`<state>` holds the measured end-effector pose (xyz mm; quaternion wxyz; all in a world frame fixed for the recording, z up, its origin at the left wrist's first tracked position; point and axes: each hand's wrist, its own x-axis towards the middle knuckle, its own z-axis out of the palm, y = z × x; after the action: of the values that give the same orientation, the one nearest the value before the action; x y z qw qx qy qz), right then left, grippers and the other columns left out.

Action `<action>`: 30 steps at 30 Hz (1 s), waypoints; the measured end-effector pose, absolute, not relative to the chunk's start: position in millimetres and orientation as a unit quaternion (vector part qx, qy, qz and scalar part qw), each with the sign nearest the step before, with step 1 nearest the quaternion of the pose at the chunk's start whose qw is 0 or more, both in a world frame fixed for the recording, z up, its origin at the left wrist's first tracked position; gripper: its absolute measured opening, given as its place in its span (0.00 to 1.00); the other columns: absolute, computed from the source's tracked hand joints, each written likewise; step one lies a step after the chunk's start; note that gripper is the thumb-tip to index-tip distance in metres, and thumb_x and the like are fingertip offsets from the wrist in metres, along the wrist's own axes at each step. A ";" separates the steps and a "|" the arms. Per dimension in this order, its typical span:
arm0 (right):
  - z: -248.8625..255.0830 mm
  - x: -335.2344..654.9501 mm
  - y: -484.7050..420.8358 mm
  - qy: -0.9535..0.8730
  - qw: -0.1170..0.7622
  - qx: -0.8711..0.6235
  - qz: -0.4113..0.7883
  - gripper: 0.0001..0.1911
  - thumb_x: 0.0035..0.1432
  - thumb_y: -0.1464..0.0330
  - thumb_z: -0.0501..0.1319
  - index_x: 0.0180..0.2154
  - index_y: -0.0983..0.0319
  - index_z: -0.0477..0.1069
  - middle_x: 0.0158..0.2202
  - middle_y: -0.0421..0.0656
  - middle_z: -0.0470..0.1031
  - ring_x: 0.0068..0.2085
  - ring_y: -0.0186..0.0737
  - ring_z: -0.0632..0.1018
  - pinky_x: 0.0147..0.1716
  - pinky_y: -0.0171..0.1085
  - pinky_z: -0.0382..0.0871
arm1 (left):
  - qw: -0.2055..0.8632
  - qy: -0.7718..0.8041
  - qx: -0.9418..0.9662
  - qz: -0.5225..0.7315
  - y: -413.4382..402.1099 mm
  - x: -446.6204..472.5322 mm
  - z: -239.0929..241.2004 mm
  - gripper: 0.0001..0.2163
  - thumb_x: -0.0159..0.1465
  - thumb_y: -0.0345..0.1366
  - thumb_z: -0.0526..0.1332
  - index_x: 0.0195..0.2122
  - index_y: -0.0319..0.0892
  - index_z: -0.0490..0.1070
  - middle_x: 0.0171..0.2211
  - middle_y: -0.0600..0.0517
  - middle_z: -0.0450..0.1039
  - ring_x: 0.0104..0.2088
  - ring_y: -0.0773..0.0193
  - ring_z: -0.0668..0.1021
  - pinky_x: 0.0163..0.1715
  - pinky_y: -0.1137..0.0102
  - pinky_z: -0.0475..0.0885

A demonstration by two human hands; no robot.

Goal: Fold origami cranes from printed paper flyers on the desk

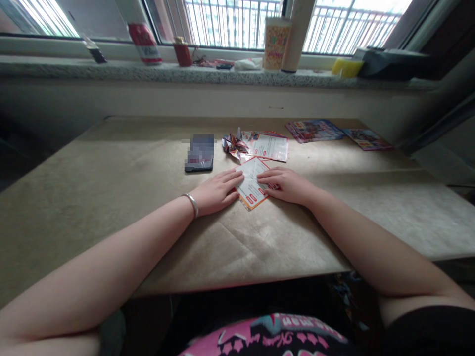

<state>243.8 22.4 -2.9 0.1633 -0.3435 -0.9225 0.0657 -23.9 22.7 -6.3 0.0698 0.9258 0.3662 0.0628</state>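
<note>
A white paper sheet with an orange border (252, 185) lies turned like a diamond on the brown table (111, 183). My left hand (217, 190) rests flat on its left side, fingers stretched out, a silver bangle on the wrist. My right hand (285, 184) presses flat on its right side, fingers pointing left. Just beyond lie a similar printed sheet (270, 146) and a small folded paper figure (233, 144).
A dark phone (199, 153) lies left of the papers. Colourful leaflets (314, 130) and another (367, 139) lie at the far right. The window sill (166, 71) holds a red can, a patterned cup, a yellow sponge and small items.
</note>
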 end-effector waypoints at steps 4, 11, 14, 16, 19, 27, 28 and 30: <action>-1.3 242.7 18.6 -0.920 0.146 -0.360 0.051 0.18 0.62 0.64 0.58 0.52 0.59 0.75 0.54 0.45 0.75 0.54 0.46 0.75 0.55 0.47 0.69 | 0.060 0.391 0.915 0.085 17.6 -26.6 -5.6 0.25 0.68 0.45 0.50 0.61 0.35 0.62 0.64 0.41 0.60 0.64 0.55 0.63 0.65 0.59 0.59; 9.7 234.5 13.7 -0.915 0.102 -0.390 0.034 0.15 0.61 0.64 0.58 0.47 0.56 0.78 0.54 0.42 0.76 0.52 0.45 0.77 0.49 0.44 0.73 | -0.027 0.444 0.889 0.110 4.1 -24.0 -2.1 0.19 0.67 0.43 0.51 0.52 0.37 0.70 0.53 0.42 0.71 0.51 0.54 0.74 0.53 0.60 0.72; 18.1 224.7 11.3 -0.907 0.070 -0.414 0.026 0.13 0.61 0.61 0.58 0.42 0.57 0.80 0.51 0.42 0.78 0.49 0.46 0.78 0.44 0.43 0.74 | -0.047 0.458 0.881 0.106 -2.0 -21.9 -0.1 0.19 0.67 0.42 0.51 0.50 0.36 0.71 0.49 0.40 0.72 0.49 0.52 0.75 0.52 0.59 0.72; 21.4 217.4 7.9 -0.899 0.053 -0.434 0.017 0.14 0.61 0.60 0.58 0.39 0.58 0.80 0.50 0.44 0.78 0.47 0.47 0.79 0.41 0.43 0.74 | -0.057 0.460 0.879 0.106 -4.7 -20.4 0.8 0.18 0.67 0.42 0.51 0.49 0.35 0.72 0.47 0.40 0.72 0.47 0.51 0.75 0.50 0.58 0.72; 20.3 209.0 1.0 -0.897 0.062 -0.438 -0.005 0.15 0.60 0.59 0.59 0.42 0.61 0.78 0.51 0.48 0.77 0.47 0.51 0.78 0.43 0.46 0.74 | -0.066 0.457 0.881 0.107 -5.8 -19.7 1.5 0.18 0.67 0.42 0.52 0.49 0.36 0.73 0.45 0.40 0.73 0.45 0.51 0.74 0.48 0.57 0.72; 4.3 208.9 -5.5 -0.895 0.126 -0.428 -0.009 0.22 0.62 0.56 0.57 0.51 0.62 0.74 0.55 0.50 0.74 0.55 0.53 0.72 0.55 0.50 0.67 | -0.058 0.411 0.901 0.126 1.6 -25.6 2.1 0.16 0.68 0.39 0.51 0.47 0.41 0.76 0.39 0.43 0.73 0.39 0.56 0.73 0.44 0.59 0.71; 3.4 210.1 -4.7 -0.896 0.130 -0.424 -0.007 0.22 0.62 0.56 0.57 0.51 0.63 0.74 0.55 0.50 0.74 0.56 0.53 0.72 0.56 0.50 0.65 | -0.052 0.404 0.904 0.132 2.3 -25.8 1.6 0.16 0.68 0.39 0.51 0.47 0.41 0.76 0.39 0.44 0.73 0.39 0.56 0.73 0.44 0.60 0.71; 2.4 212.3 -2.9 -0.897 0.137 -0.420 -0.005 0.22 0.61 0.56 0.57 0.51 0.63 0.74 0.54 0.49 0.74 0.56 0.53 0.72 0.57 0.50 0.64 | -0.035 0.386 0.910 0.148 3.4 -26.0 0.1 0.15 0.68 0.38 0.52 0.47 0.41 0.76 0.40 0.44 0.75 0.39 0.57 0.74 0.44 0.61 0.71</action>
<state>212.3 -2.9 2.4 0.1369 -0.4197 -0.8973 -0.0045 -26.0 3.4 0.1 -0.0353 0.9097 0.3863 0.1479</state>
